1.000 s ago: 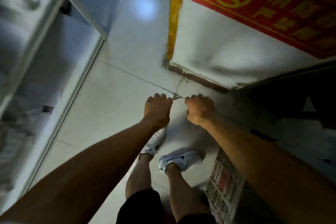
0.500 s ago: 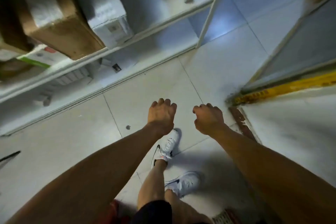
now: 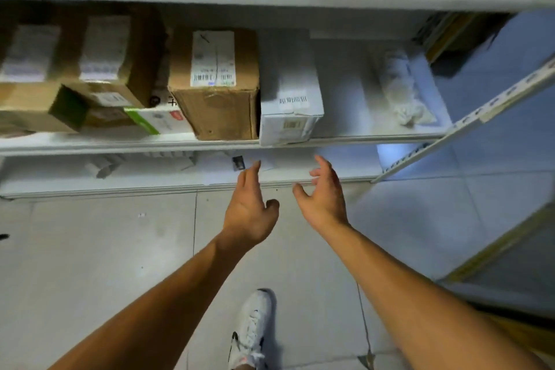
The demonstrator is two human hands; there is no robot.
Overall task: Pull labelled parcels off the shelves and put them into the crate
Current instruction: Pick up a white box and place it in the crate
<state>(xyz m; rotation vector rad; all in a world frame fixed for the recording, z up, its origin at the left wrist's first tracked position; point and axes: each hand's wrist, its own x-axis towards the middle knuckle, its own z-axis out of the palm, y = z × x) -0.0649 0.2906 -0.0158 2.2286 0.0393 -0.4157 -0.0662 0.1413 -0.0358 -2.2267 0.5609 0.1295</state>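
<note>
A white shelf (image 3: 345, 139) holds labelled parcels. A brown carton (image 3: 216, 84) with a white barcode label stands in the middle, and a white box (image 3: 289, 99) with a printed label sits right beside it, its front edge over the shelf lip. My left hand (image 3: 250, 207) and my right hand (image 3: 322, 198) reach up with fingers spread, both just below the white box and touching nothing. More brown cartons (image 3: 102, 69) and a white-and-green box (image 3: 156, 120) fill the left of the shelf. The crate is out of view.
A crumpled white bag (image 3: 399, 90) lies at the shelf's right end. A lower shelf (image 3: 120, 186) carries flat papers and small packets. A perforated shelf upright (image 3: 468, 120) slants at the right. My white shoe (image 3: 252, 327) stands on the tiled floor (image 3: 105, 249).
The view has swung from the floor and wall up to the shelves. Both hands went from curled fists to spread fingers and rose toward the white box.
</note>
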